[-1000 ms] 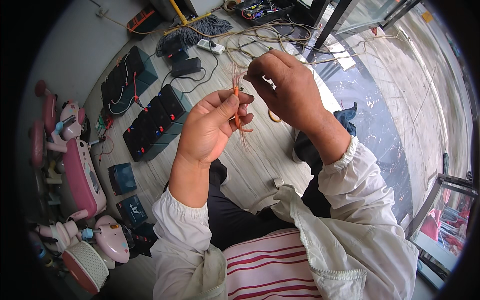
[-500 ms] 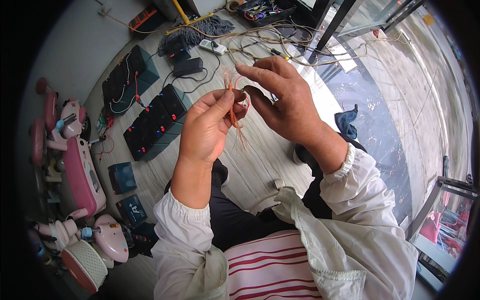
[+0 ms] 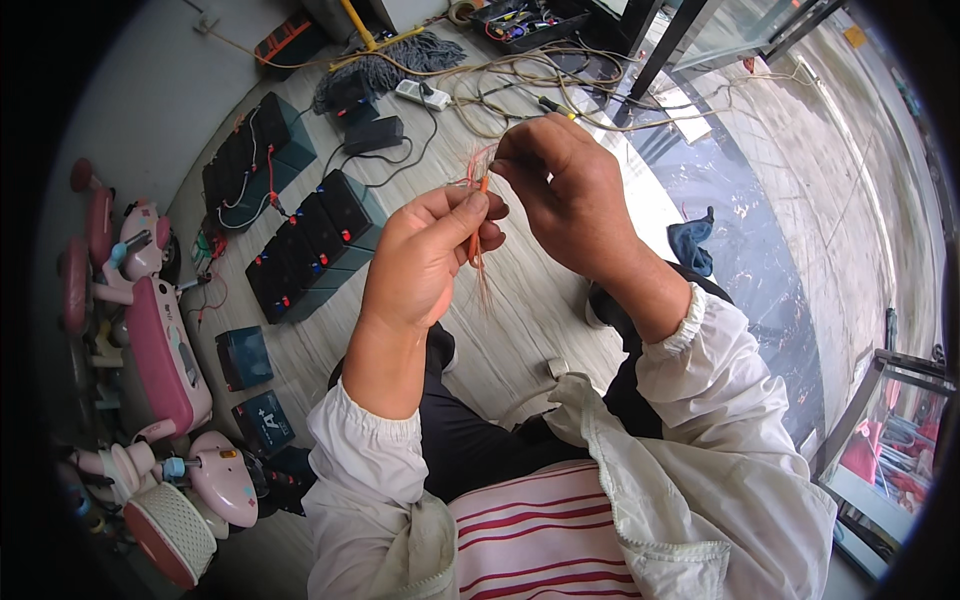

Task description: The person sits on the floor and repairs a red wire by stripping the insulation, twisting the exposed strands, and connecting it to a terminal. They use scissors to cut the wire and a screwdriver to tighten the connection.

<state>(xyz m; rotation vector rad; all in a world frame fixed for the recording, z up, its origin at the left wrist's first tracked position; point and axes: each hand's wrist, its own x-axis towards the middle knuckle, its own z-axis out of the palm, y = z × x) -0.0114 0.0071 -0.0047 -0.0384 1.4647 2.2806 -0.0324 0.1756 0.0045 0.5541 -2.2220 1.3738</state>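
Observation:
My left hand (image 3: 420,260) grips an orange cable (image 3: 475,245) between thumb and fingers, with fine frayed strands fanning out above and below it. My right hand (image 3: 570,200) is closed in a pinch at the upper end, touching the fine strands (image 3: 476,160) and a thin red wire near them; exactly what its fingertips grip is hard to make out. Behind my hands, black batteries (image 3: 315,245) with red and blue terminals stand in rows on the wooden-look floor (image 3: 500,350).
Pink children's ride-ons (image 3: 165,355) line the left. Ahead lie a black adapter (image 3: 373,135), a power strip (image 3: 422,95), a mop (image 3: 395,60), coiled cables (image 3: 540,75) and a tool tray (image 3: 528,22). A dark blue cloth (image 3: 690,245) and a metal-framed glass door (image 3: 730,35) are at right.
My right hand first opened its fingers, then closed them again at the cable's upper end. My left hand and the orange cable have shifted slightly, and the cable has tilted.

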